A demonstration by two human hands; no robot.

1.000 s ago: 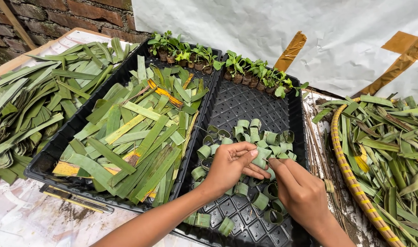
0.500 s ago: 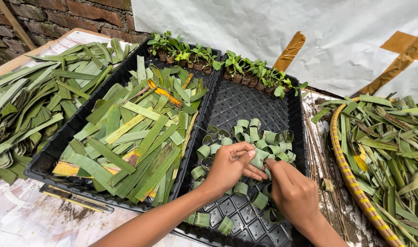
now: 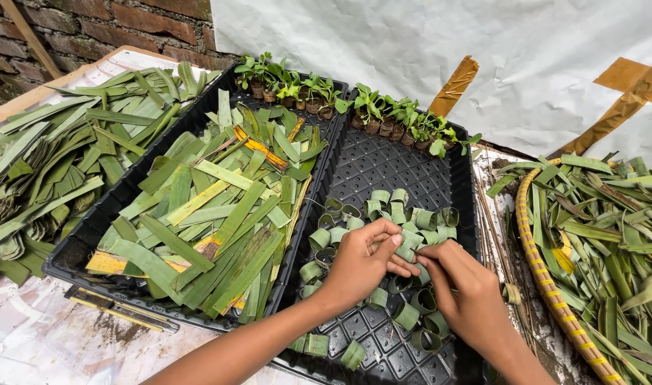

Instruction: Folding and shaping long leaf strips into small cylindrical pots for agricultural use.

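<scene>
Right now both hands meet over the middle of the black cell tray (image 3: pixel 383 167), working a small leaf ring (image 3: pixel 405 252) rolled from a green strip. Left hand (image 3: pixel 359 265) has fingers curled in, thumb and fingertips pressed together on the ring's near side; right hand (image 3: pixel 463 284) pinches from the other side, fingertips almost touching the left's. Exactly how much of the ring each hand covers is hard to tell, fingers hide it.

Ring looks very light, thin-walled, springy; likely to uncurl or flatten if squeezed hard. Best hold judged to be a gentle pinch across the outer wall, or at the overlap of the strip, not on the open top edge. Surface seems smooth and slightly waxy, so it may slip.

Around the grip: a loose cluster of finished rings (image 3: pixel 411 214) just beyond the fingertips, more rings (image 3: pixel 415 314) scattered under and below the wrists, some tipped on their sides. These crowd the spot and could be knocked over. Far end of the tray holds a row of seedlings (image 3: pixel 383 114) in small pots, well apart. Left of the left forearm, a second tray piled with cut leaf strips (image 3: pixel 212 207); further left, a heap of long leaves (image 3: pixel 48 164). Right of the right hand, a woven basket (image 3: pixel 547 278) of more leaves, near the tray's edge.
</scene>
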